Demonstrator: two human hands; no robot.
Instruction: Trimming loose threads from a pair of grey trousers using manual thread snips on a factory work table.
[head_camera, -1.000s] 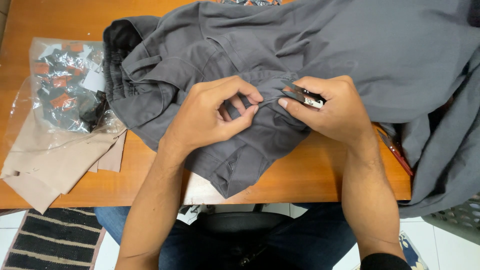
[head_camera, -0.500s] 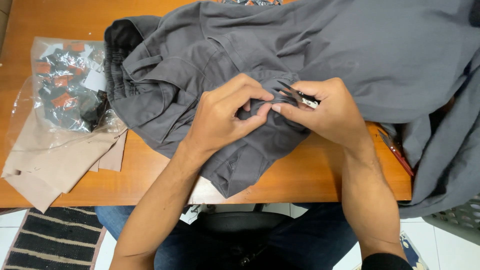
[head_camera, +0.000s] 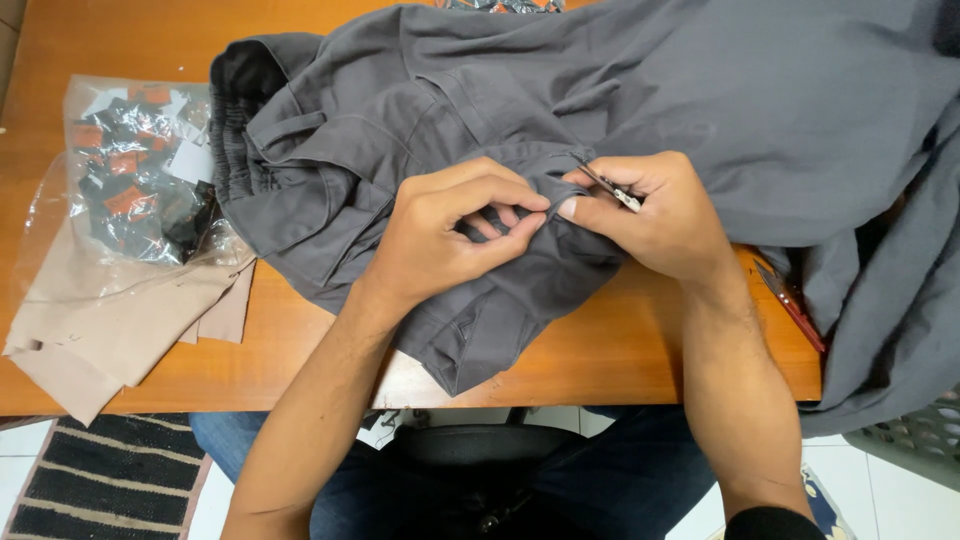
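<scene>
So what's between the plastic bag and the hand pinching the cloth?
In the head view, gray trousers lie bunched between the plastic bag and the left hand.

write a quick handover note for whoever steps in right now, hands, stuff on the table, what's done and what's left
Left hand: pinching a fold of the grey trousers on the wooden table.
Right hand: holding small thread snips, tips at the same fold, beside the left fingertips.
Around: clear bag of small labels and beige fabric pieces at the left; a red-handled tool near the right edge, partly under the cloth.
Done: cannot tell, no cut threads show.
Left: the trimming at this fold looks in progress; the rest of the garment is probably unchecked.
</scene>
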